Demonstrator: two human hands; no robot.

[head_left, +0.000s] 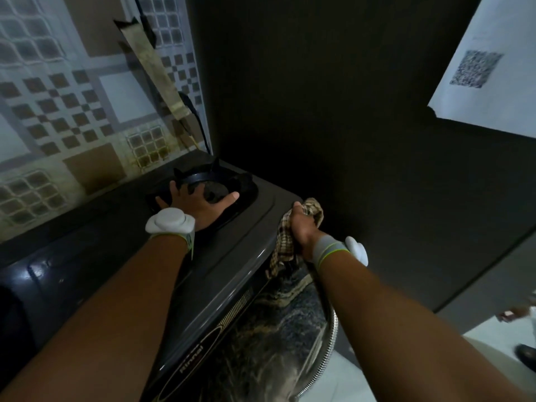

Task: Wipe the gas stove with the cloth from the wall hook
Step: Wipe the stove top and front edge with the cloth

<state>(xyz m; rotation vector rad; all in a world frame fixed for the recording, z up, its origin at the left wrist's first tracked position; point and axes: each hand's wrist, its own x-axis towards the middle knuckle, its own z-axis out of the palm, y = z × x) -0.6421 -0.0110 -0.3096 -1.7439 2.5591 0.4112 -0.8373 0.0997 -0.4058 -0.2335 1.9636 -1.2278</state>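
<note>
Left hand (197,206) lies flat, fingers spread, on the burner grate (208,181) of the gas stove (243,256), grip open, nothing held. Right hand (303,227) grip closed around the checked cloth (287,239), bunched against the stove's right edge, part hanging toward the marbled surface (275,329). Tiled wall (72,111) behind.

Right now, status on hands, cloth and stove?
Left hand open, flat on the burner. Right hand shut on checked cloth at the stove side edge. Nothing blocking.
</note>
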